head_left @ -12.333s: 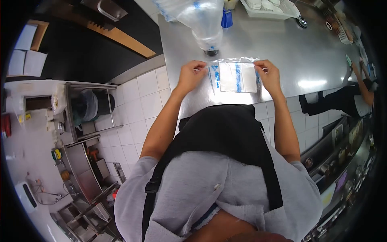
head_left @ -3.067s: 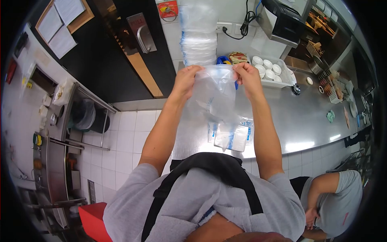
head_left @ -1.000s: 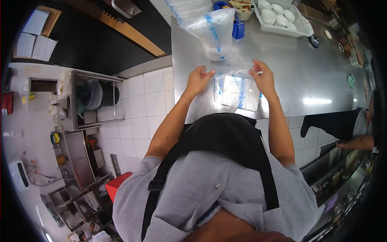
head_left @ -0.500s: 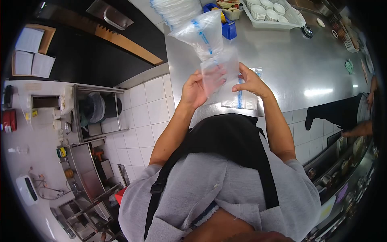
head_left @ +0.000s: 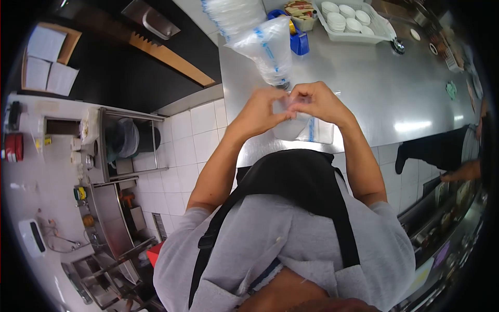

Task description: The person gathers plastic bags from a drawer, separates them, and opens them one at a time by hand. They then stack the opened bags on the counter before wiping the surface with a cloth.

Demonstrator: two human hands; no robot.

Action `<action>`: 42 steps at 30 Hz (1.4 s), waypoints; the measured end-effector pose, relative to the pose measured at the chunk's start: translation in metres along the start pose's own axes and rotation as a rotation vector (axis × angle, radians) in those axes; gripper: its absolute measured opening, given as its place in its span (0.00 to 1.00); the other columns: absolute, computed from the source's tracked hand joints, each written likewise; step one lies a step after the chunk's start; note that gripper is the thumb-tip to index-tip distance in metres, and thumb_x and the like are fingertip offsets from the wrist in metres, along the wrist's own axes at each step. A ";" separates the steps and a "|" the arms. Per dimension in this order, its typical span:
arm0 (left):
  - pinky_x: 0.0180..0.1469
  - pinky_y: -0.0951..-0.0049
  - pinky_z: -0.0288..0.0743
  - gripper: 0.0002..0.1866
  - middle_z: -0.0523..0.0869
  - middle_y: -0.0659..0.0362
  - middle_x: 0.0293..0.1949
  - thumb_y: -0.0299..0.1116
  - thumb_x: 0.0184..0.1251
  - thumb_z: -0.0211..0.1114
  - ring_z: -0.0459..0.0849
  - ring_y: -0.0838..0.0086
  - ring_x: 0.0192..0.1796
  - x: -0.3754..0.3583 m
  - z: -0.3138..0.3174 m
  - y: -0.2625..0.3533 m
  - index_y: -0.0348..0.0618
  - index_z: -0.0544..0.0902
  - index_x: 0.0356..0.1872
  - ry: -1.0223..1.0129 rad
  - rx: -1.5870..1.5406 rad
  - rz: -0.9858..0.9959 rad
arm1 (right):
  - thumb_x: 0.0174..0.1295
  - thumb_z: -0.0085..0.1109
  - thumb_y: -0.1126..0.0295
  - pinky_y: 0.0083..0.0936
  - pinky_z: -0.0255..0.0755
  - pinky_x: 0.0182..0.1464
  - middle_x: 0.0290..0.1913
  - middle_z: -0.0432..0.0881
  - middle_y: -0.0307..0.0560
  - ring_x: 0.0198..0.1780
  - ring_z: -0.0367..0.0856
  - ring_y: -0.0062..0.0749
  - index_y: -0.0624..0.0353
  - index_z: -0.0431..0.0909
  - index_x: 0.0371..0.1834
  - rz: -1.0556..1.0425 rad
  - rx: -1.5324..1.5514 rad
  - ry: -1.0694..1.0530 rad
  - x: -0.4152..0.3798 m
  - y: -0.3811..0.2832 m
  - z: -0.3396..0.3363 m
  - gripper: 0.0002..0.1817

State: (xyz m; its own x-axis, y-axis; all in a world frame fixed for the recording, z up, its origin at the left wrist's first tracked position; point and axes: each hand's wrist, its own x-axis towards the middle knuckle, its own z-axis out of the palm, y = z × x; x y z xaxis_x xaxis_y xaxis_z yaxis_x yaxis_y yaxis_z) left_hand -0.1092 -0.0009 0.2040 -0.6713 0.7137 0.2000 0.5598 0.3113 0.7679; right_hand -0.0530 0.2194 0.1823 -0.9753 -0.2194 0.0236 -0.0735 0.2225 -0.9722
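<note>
Both hands meet over the near edge of the steel counter. My left hand [head_left: 262, 112], partly blurred, pinches a thin clear plastic bag [head_left: 291, 128] at its upper edge. Facing it, my right hand [head_left: 319, 104] has its thumb and fingers closed on the same bag, their tips close to the left ones. The bag hangs below the hands. Beside it lies a flat stack of clear bags with blue print [head_left: 323, 132]. Just beyond the hands stands a bulging clear bag with blue print [head_left: 267, 49].
More stacked plastic [head_left: 228, 18] lies at the counter's far left. Behind are a blue tape dispenser [head_left: 299, 42], a tub of packets [head_left: 301, 13] and a white tray [head_left: 358, 36] with small dishes. Another person's arm [head_left: 465, 170] shows at the right edge.
My hands have come together, both now pinching the bag's edge. The clear bag that was held up between them has dropped lower.
</note>
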 end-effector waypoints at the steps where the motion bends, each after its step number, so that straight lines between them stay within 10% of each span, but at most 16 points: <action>1: 0.62 0.66 0.74 0.19 0.89 0.55 0.43 0.37 0.64 0.78 0.84 0.67 0.49 0.002 0.000 -0.001 0.34 0.87 0.49 -0.081 -0.028 -0.190 | 0.59 0.72 0.72 0.23 0.75 0.42 0.32 0.87 0.43 0.36 0.82 0.23 0.65 0.86 0.35 -0.011 -0.068 0.043 0.000 -0.003 -0.006 0.07; 5: 0.56 0.66 0.78 0.13 0.90 0.55 0.33 0.34 0.63 0.78 0.85 0.67 0.39 -0.005 0.001 -0.015 0.33 0.89 0.39 0.038 -0.284 -0.470 | 0.59 0.72 0.71 0.23 0.75 0.45 0.33 0.87 0.42 0.38 0.82 0.23 0.65 0.86 0.37 0.118 -0.226 0.077 -0.020 0.008 -0.045 0.09; 10: 0.51 0.72 0.80 0.11 0.91 0.56 0.37 0.32 0.66 0.76 0.86 0.75 0.41 -0.003 0.021 -0.017 0.34 0.90 0.42 0.083 -0.174 -0.012 | 0.59 0.71 0.72 0.25 0.75 0.48 0.34 0.86 0.40 0.39 0.82 0.23 0.65 0.86 0.39 0.028 0.105 0.193 -0.019 0.019 -0.035 0.09; 14: 0.61 0.72 0.76 0.11 0.91 0.59 0.42 0.31 0.71 0.73 0.87 0.76 0.51 0.019 0.028 -0.007 0.36 0.89 0.49 0.018 -0.382 -0.129 | 0.61 0.72 0.72 0.25 0.76 0.49 0.35 0.87 0.40 0.39 0.82 0.22 0.65 0.86 0.40 0.046 0.097 0.106 -0.007 0.013 -0.024 0.09; 17: 0.48 0.74 0.78 0.10 0.91 0.58 0.37 0.29 0.70 0.72 0.85 0.80 0.41 0.022 0.023 -0.012 0.34 0.89 0.47 0.065 -0.445 -0.226 | 0.63 0.72 0.72 0.23 0.77 0.47 0.35 0.86 0.40 0.39 0.82 0.21 0.66 0.86 0.41 -0.110 -0.014 0.314 -0.010 0.002 -0.026 0.09; 42: 0.45 0.76 0.77 0.14 0.90 0.58 0.35 0.39 0.81 0.65 0.85 0.79 0.39 0.025 -0.001 0.009 0.37 0.87 0.44 0.130 -0.684 -0.038 | 0.69 0.71 0.68 0.15 0.65 0.34 0.31 0.81 0.30 0.32 0.70 0.10 0.59 0.83 0.35 -0.161 0.313 0.314 -0.005 -0.014 -0.040 0.08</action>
State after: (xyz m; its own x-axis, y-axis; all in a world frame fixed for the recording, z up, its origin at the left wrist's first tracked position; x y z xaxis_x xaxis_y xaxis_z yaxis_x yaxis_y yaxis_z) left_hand -0.1216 0.0190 0.2164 -0.7608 0.6161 0.2039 0.1315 -0.1614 0.9781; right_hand -0.0552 0.2553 0.2047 -0.9760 0.0810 0.2023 -0.2098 -0.0983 -0.9728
